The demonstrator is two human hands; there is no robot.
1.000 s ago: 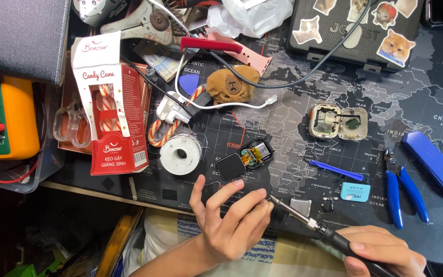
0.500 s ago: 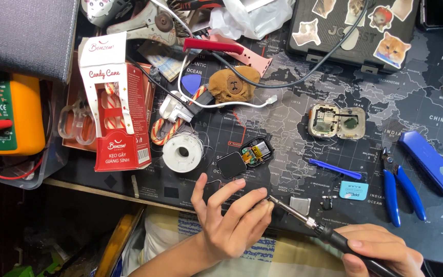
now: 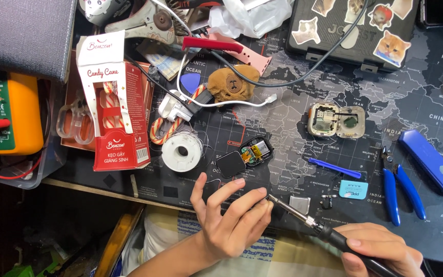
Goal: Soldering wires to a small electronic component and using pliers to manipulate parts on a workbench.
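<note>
head view: right hand point(image 3: 380, 249) still grips soldering iron point(image 3: 303, 218), left hand point(image 3: 232, 220) seemingly unmoved, fingers spread, holding nothing.

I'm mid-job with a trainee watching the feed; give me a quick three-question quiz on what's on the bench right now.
1. True or false: the right hand holds the soldering iron.
2. What touches the iron's tip? A) solder spool B) left hand fingertips C) blue cutters
3. Fill in: the opened small device lies on the ____-printed mat.

Key: 1 true. 2 B, as far as the view shows; the fingertips meet the tip. 3 map.
</note>
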